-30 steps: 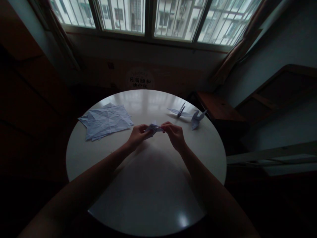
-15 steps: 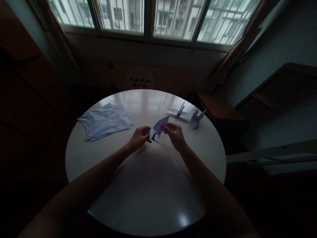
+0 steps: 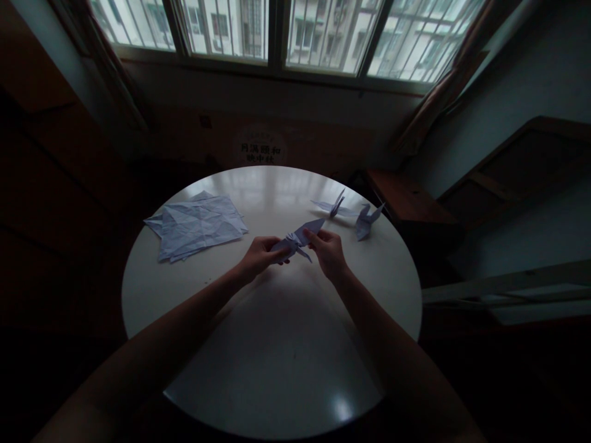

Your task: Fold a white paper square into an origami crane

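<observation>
A white paper crane is held between my two hands above the middle of the round table. Its wings are spread to either side, and a narrow folded point sticks out toward the lower right. My left hand pinches the left wing between thumb and fingers. On the other side, my right hand grips the right wing, thumb on top. The fingers beneath the paper are partly hidden. Beyond my right hand stand two more folded paper cranes, one farther back and one nearer the edge.
Creased white paper sheets lie stacked at the table's left. The round white table has a glossy top. A wooden stool or bench stands beyond its right edge. Barred windows are at the back; the room is dim.
The crane's wings have been drawn apart and lie flatter, its body turned. My left thumb now rests on the left wing, and the narrow point has swung to the right.
</observation>
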A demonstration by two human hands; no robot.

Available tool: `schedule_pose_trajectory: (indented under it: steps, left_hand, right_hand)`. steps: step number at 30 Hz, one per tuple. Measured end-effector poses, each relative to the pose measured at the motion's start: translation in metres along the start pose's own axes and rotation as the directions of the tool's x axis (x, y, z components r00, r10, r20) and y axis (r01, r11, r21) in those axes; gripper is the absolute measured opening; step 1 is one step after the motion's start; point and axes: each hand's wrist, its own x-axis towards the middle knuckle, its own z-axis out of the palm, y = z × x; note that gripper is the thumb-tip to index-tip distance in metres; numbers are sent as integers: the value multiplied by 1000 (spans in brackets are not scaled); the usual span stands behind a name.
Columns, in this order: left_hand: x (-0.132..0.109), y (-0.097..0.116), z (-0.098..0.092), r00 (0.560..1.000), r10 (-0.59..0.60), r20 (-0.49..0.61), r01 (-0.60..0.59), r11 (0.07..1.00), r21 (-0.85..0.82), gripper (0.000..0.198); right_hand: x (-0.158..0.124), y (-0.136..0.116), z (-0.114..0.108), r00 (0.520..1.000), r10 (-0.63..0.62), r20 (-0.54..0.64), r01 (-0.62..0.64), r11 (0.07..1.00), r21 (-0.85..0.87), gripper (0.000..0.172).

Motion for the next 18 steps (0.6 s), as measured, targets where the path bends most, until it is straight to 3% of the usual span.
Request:
schedule_pose_trajectory:
  steps: [18]
  left_hand:
    - [0,3,0,999,-20,-24,19,998,-58,35]
  right_hand:
    - [3,3,-3,998,44,-47,-41,997,63,32]
